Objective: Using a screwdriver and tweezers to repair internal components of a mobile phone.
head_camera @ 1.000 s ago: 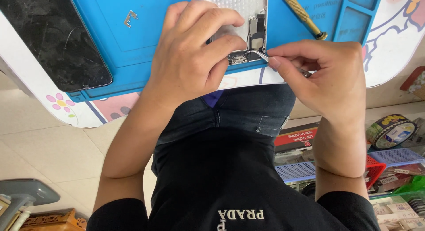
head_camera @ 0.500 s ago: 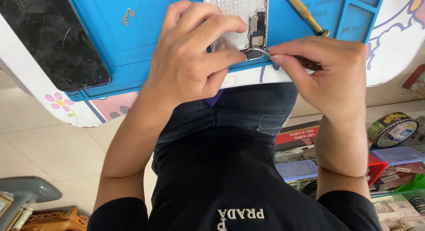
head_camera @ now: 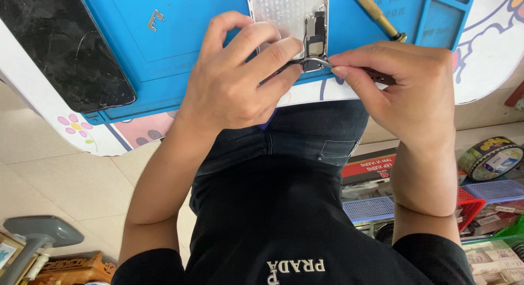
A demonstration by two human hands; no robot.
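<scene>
An opened phone body (head_camera: 292, 15) with a silver inner plate lies on a blue work mat (head_camera: 180, 50). My left hand (head_camera: 234, 80) rests on its lower end, fingers pressing it down. My right hand (head_camera: 404, 83) pinches slim metal tweezers (head_camera: 322, 61), whose tips reach a small dark part at the phone's bottom edge, right next to my left fingertips.
A removed black phone screen (head_camera: 60, 45) lies at the mat's left. A small metal bracket (head_camera: 155, 20) sits on the mat. A yellow-handled screwdriver (head_camera: 376, 15) lies at upper right. Below the table, at right, are coloured baskets (head_camera: 491, 192) and a tape roll (head_camera: 491, 156).
My right hand has shifted slightly up and right, and the tweezer tips now sit at the phone's bottom edge. My left hand keeps pressing the phone.
</scene>
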